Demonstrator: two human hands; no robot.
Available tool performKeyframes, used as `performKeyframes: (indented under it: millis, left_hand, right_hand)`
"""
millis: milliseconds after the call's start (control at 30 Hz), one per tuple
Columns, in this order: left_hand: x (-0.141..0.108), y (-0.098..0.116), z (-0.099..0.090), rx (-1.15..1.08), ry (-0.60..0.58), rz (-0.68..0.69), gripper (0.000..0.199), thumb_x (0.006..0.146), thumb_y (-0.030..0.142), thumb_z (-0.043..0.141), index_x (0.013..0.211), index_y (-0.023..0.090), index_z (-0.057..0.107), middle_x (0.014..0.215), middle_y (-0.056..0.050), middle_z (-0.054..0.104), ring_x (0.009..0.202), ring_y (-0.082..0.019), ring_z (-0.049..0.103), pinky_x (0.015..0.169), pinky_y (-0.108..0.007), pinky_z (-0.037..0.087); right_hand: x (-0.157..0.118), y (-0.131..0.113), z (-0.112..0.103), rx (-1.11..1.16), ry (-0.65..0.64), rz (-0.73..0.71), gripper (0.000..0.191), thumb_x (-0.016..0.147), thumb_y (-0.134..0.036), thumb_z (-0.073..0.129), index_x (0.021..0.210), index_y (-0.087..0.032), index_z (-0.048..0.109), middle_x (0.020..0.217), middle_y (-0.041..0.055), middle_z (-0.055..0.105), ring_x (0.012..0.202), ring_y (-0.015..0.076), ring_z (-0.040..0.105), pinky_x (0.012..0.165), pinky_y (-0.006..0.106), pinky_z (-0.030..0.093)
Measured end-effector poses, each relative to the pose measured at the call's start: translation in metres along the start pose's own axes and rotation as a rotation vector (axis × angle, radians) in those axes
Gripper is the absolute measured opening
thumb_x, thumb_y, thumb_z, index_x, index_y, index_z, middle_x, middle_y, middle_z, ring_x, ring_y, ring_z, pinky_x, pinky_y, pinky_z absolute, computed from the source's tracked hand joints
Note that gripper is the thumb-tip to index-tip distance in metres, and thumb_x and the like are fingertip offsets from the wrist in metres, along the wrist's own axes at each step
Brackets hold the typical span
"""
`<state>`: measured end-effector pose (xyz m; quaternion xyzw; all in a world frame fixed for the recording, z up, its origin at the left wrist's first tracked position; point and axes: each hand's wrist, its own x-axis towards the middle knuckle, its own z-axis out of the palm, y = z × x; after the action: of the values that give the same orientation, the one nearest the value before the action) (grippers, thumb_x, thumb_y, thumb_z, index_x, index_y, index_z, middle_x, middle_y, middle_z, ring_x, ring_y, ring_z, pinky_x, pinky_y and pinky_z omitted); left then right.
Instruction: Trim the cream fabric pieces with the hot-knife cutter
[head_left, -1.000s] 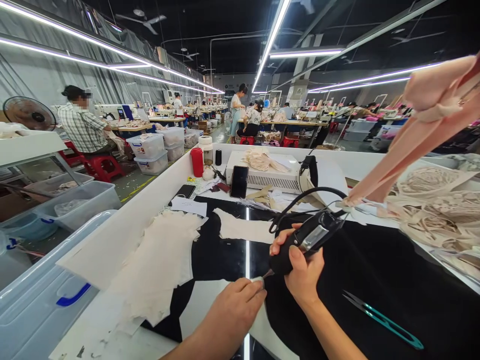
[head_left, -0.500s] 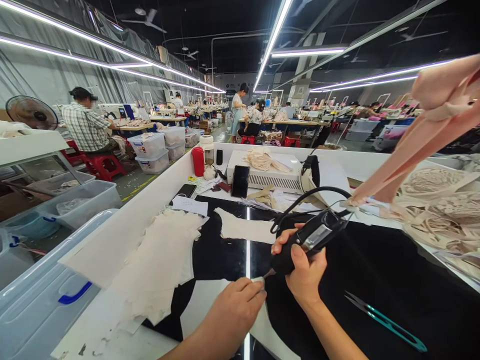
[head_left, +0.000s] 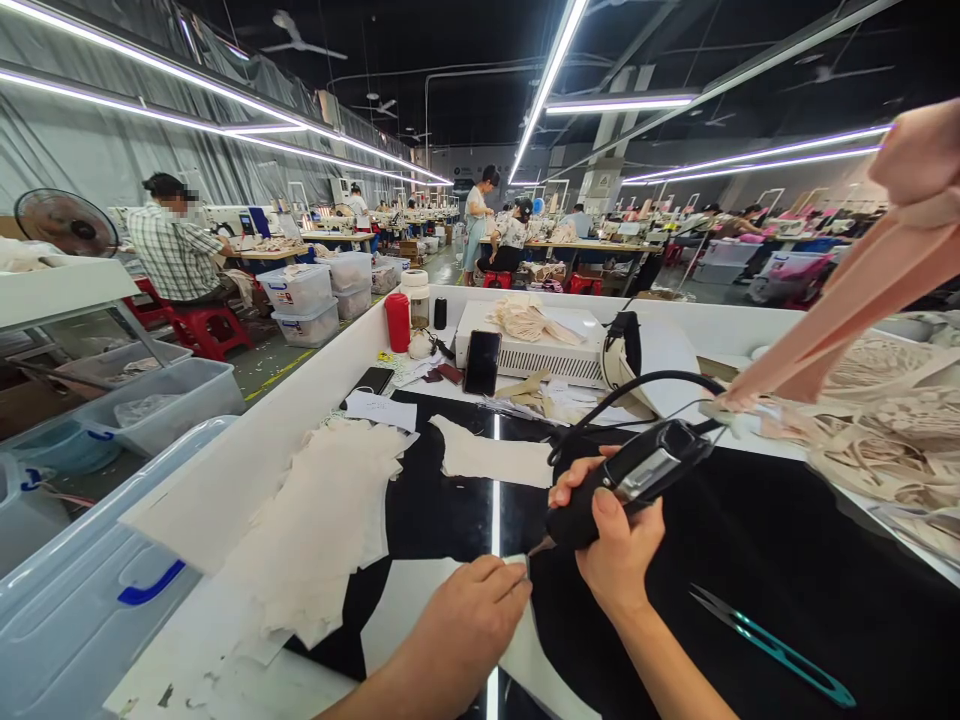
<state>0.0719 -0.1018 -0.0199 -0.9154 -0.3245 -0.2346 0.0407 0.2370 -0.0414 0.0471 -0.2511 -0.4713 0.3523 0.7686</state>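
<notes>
My right hand (head_left: 619, 535) is wrapped round a black corded power tool (head_left: 634, 480) with a silver panel on its body. The tool's narrow metal tip (head_left: 541, 545) points down and left, close to my left fingertips. My left hand (head_left: 476, 610) has its fingers closed on a small pale piece (head_left: 519, 566), whose kind is mostly hidden. Beneath that hand lies a white cut piece (head_left: 405, 590), flat on the black tabletop (head_left: 675, 600). Thread snips (head_left: 780, 645) with a teal handle rest to the right of my right forearm.
Stacked cream fabric pieces (head_left: 322, 530) lie at left; another piece (head_left: 491, 452) lies farther back. Phone (head_left: 481, 362), red container (head_left: 397, 322) and white metal box (head_left: 529, 335) stand behind. Pink strips (head_left: 832, 310) hang at right near the tool's cord (head_left: 637, 385). Co-workers sit beyond.
My right hand and the tool have shifted slightly right and drawn back a little from my left fingertips. The pink strips have swung right. My left hand stays in place.
</notes>
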Motion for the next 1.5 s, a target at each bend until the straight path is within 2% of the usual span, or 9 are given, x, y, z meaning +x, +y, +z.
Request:
performKeyframes:
  millis: [300,600,1267,1400,1500]
  left_hand:
    - [0.003,0.001,-0.002,0.066,0.01,0.022,0.018,0.099,0.002,0.057,0.114,0.007,0.065,0.12,-0.009,0.07,0.102,-0.02,0.067,0.094,-0.029,0.057]
    - [0.005,0.004,-0.006,0.094,0.033,0.038,0.018,0.101,0.002,0.054,0.113,0.006,0.066,0.117,-0.009,0.071,0.103,-0.019,0.067,0.094,-0.028,0.056]
    - [0.0,0.003,-0.003,0.063,0.004,0.007,0.024,0.102,0.003,0.054,0.124,0.005,0.063,0.126,-0.009,0.07,0.102,-0.02,0.066,0.094,-0.029,0.059]
    - [-0.001,0.002,-0.004,0.092,0.019,0.0,0.025,0.101,0.003,0.054,0.123,0.005,0.064,0.123,-0.01,0.071,0.099,-0.021,0.067,0.09,-0.029,0.06]
    - [-0.002,0.001,-0.006,0.094,-0.012,0.015,0.027,0.101,0.004,0.054,0.126,0.004,0.063,0.123,-0.011,0.071,0.098,-0.022,0.067,0.089,-0.031,0.061]
  right_hand:
    - [-0.004,0.004,0.001,-0.028,-0.02,-0.006,0.033,0.092,-0.038,0.076,0.117,-0.028,0.057,0.085,-0.0014,0.063,0.063,0.0158,0.06,0.059,0.033,0.054]
    - [-0.005,0.003,0.001,-0.047,-0.029,-0.012,0.031,0.092,-0.038,0.075,0.116,-0.028,0.057,0.085,-0.0013,0.063,0.063,0.0155,0.06,0.06,0.033,0.054]
    - [-0.007,0.007,0.005,-0.047,-0.024,0.015,0.025,0.096,-0.03,0.072,0.115,-0.027,0.057,0.084,-0.0024,0.064,0.063,0.015,0.062,0.061,0.032,0.054]
    - [-0.007,0.007,0.009,-0.008,-0.013,0.019,0.025,0.096,-0.032,0.071,0.117,-0.028,0.056,0.085,-0.003,0.064,0.062,0.0142,0.062,0.061,0.031,0.054]
    - [-0.009,0.009,0.011,0.011,-0.038,0.009,0.028,0.097,-0.034,0.071,0.12,-0.028,0.056,0.087,-0.0027,0.063,0.064,0.0143,0.062,0.062,0.031,0.054]
